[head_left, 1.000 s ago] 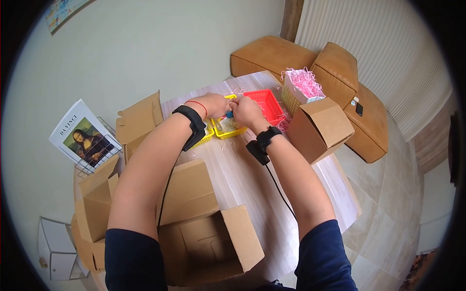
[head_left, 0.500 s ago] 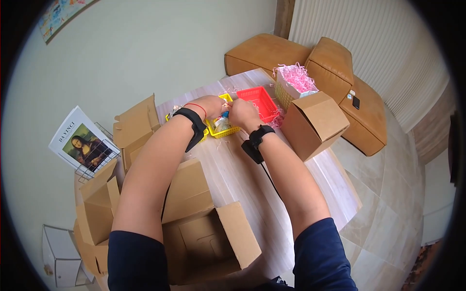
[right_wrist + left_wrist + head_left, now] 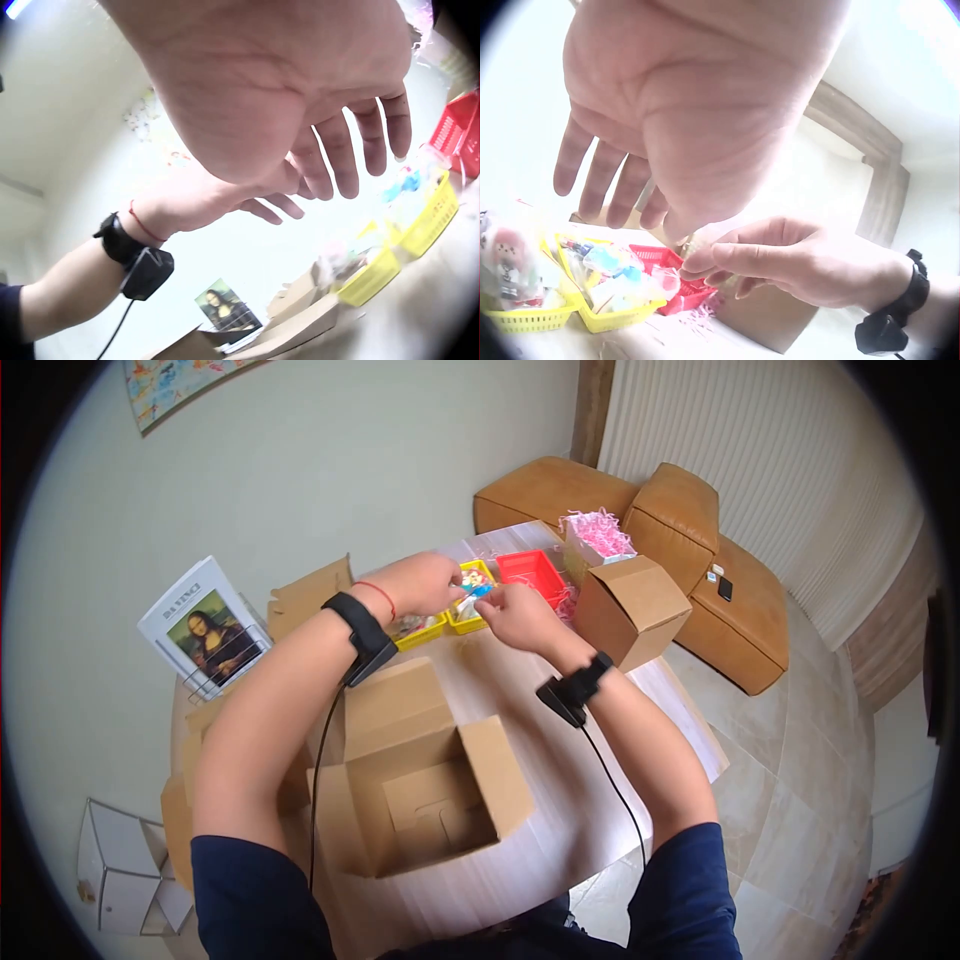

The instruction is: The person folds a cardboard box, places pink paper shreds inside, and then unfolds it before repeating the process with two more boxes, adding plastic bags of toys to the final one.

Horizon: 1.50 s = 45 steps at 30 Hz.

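Observation:
In the head view my left hand (image 3: 418,582) hovers above two yellow baskets (image 3: 468,626), and my right hand (image 3: 522,617) is at their right. The left wrist view shows the left hand (image 3: 697,112) with fingers hanging loosely extended, holding nothing visible. Similarly relaxed, the fingers of the right hand (image 3: 285,90) hang down in the right wrist view. Clear-wrapped items fill the baskets, among them a blue piece (image 3: 632,275) in the right one and a pink-and-white packet (image 3: 508,255) in the left. A red basket (image 3: 530,572) stands behind the right hand.
An open cardboard box (image 3: 430,810) occupies the near table, with more cardboard at left by a Mona Lisa book (image 3: 210,630) in a wire rack. At right are another carton (image 3: 632,610) and a container of pink paper shreds (image 3: 600,535).
My hands, close together over the yellow basket before, have moved apart, the left one leftward and the right one nearer me. The head view has shifted, showing more of the near table edge.

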{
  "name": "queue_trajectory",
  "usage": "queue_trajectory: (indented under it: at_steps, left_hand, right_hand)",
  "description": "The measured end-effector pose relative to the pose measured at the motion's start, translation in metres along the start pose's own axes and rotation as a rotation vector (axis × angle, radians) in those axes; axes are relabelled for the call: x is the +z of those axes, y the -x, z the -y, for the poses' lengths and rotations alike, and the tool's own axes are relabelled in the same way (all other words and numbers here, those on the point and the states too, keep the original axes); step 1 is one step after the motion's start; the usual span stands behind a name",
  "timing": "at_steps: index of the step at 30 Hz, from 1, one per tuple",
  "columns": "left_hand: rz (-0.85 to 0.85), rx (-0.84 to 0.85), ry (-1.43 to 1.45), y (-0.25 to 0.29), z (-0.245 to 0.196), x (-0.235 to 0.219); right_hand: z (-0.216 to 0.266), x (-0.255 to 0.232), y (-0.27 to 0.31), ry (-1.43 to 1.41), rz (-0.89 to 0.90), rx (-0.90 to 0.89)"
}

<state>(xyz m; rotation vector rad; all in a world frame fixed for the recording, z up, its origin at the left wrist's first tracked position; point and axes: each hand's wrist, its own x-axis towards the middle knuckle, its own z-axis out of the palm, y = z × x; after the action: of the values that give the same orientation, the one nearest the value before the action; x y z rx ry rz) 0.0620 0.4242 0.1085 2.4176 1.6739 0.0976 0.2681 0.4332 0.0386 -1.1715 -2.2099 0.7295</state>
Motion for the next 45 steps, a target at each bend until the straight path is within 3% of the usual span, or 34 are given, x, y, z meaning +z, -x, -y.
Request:
queue_trajectory:
  at_steps: [2, 4, 7, 10, 16, 18, 21, 24, 25, 26, 29, 32, 35, 38, 41, 45]
  left_hand:
    - [-0.179, 0.145, 0.107, 0.044, -0.009, 0.005]
    - [-0.156, 0.056, 0.032, 0.097, -0.034, -0.001]
    - [-0.163, 0.001, 0.019, 0.175, -0.073, -0.009]
    - [-0.153, -0.125, -0.048, 0.245, -0.095, -0.002]
    - [-0.255, -0.472, -0.078, 0.336, -0.118, 0.039]
    - [-0.352, -0.552, -0.011, 0.348, -0.117, 0.06]
    - [-0.481, -0.63, 0.273, 0.354, -0.112, 0.088]
    - [-0.567, -0.684, 0.543, 0.354, -0.11, 0.125]
    - [-0.591, -0.7, 0.616, 0.351, -0.109, 0.141]
    - [-0.721, -0.618, 0.782, 0.346, -0.11, 0.157]
    - [-0.773, -0.624, 0.84, 0.344, -0.114, 0.174]
    - [-0.624, -0.632, 0.798, 0.348, -0.123, 0.166]
    - [-0.672, -0.589, 0.868, 0.351, -0.123, 0.17]
    - [-0.757, -0.6, 0.816, 0.35, -0.119, 0.178]
    - [-0.979, -0.599, 0.898, 0.341, -0.103, 0.191]
    - [-1.064, -0.582, 0.837, 0.34, -0.098, 0.179]
  right_hand:
    - [0.023, 0.004, 0.041, -0.044, 0.002, -0.137]
    - [0.045, 0.006, 0.087, 0.033, -0.099, -0.359]
    - [0.079, 0.001, 0.141, -0.04, 0.068, -0.156]
    - [0.087, 0.008, 0.177, -0.036, 0.051, -0.227]
    - [0.101, 0.033, 0.231, 0.11, -0.24, -0.145]
    - [0.103, 0.041, 0.242, 0.191, -0.328, -0.129]
    - [0.116, 0.04, 0.252, -0.005, -0.109, 0.052]
    - [0.114, 0.052, 0.255, -0.131, -0.074, 0.212]
    - [0.104, 0.061, 0.255, -0.199, -0.096, 0.192]
    - [0.094, 0.071, 0.254, -0.267, -0.118, 0.173]
    - [0.09, 0.077, 0.255, -0.304, -0.144, 0.143]
    - [0.098, 0.077, 0.255, -0.25, -0.145, 0.19]
    - [0.108, 0.076, 0.255, -0.283, -0.16, 0.217]
    - [0.106, 0.082, 0.249, -0.293, -0.196, 0.165]
    - [0.108, 0.092, 0.229, -0.27, -0.238, 0.122]
    - [0.121, 0.103, 0.198, -0.268, -0.255, 0.073]
